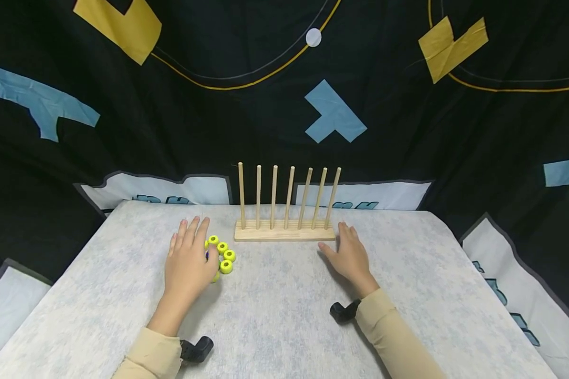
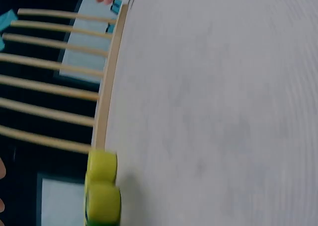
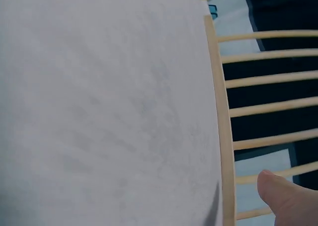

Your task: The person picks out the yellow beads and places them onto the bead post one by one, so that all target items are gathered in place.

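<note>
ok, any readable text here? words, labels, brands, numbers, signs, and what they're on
None readable for certain.
White panels on the black backdrop: blue letter-like marks, too small and partial to read; the back ones are clipped by the table edge.
Blue angular shapes: no legible lettering.
Wooden peg rack, yellow-green rings: no text visible.

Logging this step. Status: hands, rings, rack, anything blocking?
Left hand by yellow rings, partly hiding them. Right hand by right end of peg rack. Seven pegs bare. Nothing between rings and rack.
</note>
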Demonstrator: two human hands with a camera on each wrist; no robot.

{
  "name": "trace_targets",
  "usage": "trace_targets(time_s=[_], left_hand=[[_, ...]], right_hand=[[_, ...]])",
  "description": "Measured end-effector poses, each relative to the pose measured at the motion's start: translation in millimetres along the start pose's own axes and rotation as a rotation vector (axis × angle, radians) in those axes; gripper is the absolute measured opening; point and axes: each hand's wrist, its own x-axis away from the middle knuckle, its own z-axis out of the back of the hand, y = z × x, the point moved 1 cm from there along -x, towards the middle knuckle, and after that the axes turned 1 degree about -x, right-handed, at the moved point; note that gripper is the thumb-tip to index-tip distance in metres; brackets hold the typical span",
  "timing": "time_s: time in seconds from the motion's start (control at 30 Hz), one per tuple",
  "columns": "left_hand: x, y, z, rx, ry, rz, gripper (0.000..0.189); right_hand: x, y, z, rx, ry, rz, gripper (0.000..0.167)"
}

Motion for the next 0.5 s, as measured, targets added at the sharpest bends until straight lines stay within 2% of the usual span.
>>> trace_targets(time_s=[0.27,0.5], left_hand=[[7.4,-37.6,16.0,0.037,0.018,0.112,0.050],[20.5,-63.5,15.2,-0.016,-0.078,0.182,0.046]], right_hand=[[-13.1,7.4,-13.3,-0.064,-0.031,-0.024,0.084],[-17.9,14.0,-23.1,-0.056,-0.025,-0.047,0.082]])
